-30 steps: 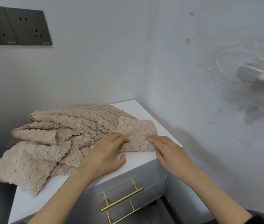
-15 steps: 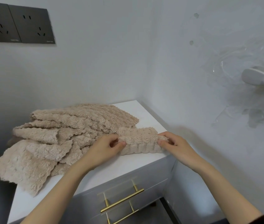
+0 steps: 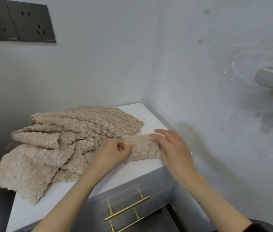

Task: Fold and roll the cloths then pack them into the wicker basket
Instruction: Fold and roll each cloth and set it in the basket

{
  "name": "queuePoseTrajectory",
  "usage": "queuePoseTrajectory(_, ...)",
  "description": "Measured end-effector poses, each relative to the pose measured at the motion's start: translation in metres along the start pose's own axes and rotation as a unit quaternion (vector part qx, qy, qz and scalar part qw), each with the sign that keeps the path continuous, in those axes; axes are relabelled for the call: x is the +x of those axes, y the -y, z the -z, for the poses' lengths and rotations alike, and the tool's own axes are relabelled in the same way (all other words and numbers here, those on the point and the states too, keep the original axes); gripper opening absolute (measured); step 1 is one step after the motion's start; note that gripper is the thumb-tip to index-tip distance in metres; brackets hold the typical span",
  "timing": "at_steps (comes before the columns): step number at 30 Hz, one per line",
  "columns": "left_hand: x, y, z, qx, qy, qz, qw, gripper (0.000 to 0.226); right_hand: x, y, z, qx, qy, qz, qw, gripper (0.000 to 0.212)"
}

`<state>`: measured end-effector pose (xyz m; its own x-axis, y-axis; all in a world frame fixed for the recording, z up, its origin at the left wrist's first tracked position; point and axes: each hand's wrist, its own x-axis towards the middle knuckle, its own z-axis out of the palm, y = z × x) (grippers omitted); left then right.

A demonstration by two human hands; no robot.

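Note:
A beige fluffy cloth folded into a narrow strip (image 3: pixel 142 148) lies on the white cabinet top (image 3: pixel 140 166) near its right front corner. My left hand (image 3: pixel 114 153) pinches the strip's left end with curled fingers. My right hand (image 3: pixel 172 148) lies over the strip's right end, fingers spread and fairly straight, blurred by motion. A loose pile of several more beige cloths (image 3: pixel 53 143) spreads over the left and back of the top, one cloth hanging over the left front edge. No wicker basket is in view.
Walls close the cabinet in behind and to the right. Dark power sockets (image 3: pixel 18 22) sit high on the back wall. A white hook under clear film (image 3: pixel 272 79) sticks out from the right wall. Drawers with brass handles (image 3: pixel 127 208) are below the top.
The cloth went from a flat folded piece to a narrow strip. My right hand moved from the strip's right end up over its top; my left hand kept its pinch at the left end.

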<state>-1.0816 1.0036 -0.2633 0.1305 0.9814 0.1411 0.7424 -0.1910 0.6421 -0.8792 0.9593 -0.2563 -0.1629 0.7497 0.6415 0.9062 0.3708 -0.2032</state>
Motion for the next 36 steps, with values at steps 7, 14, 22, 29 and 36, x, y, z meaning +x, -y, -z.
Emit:
queuePoseTrajectory(7, 0.002, -0.001, 0.001, -0.003, 0.005, 0.006, 1.000, 0.031, -0.010, 0.026, -0.017, -0.071, 0.038, 0.125, 0.989, 0.052)
queuePoseTrajectory(14, 0.001, -0.002, 0.001, 0.001, 0.001, 0.022, 1.000, 0.028, -0.017, 0.011, -0.002, -0.084, 0.066, 0.085, 0.991, 0.051)
queuePoseTrajectory(22, -0.012, -0.006, 0.000, 0.041, -0.100, -0.104, 0.989, 0.013, -0.020, -0.002, 0.013, -0.060, 0.122, 0.022, 0.990, 0.041)
queuePoseTrajectory(29, -0.014, 0.000, 0.003, 0.055, -0.032, -0.236, 0.970, 0.032, -0.009, -0.002, 0.014, -0.068, 0.142, 0.061, 0.986, 0.049)
queuePoseTrajectory(36, -0.012, 0.003, 0.006, 0.023, 0.024, -0.184, 0.982, 0.039, 0.007, -0.018, 0.006, -0.021, 0.190, 0.046, 0.981, 0.045)
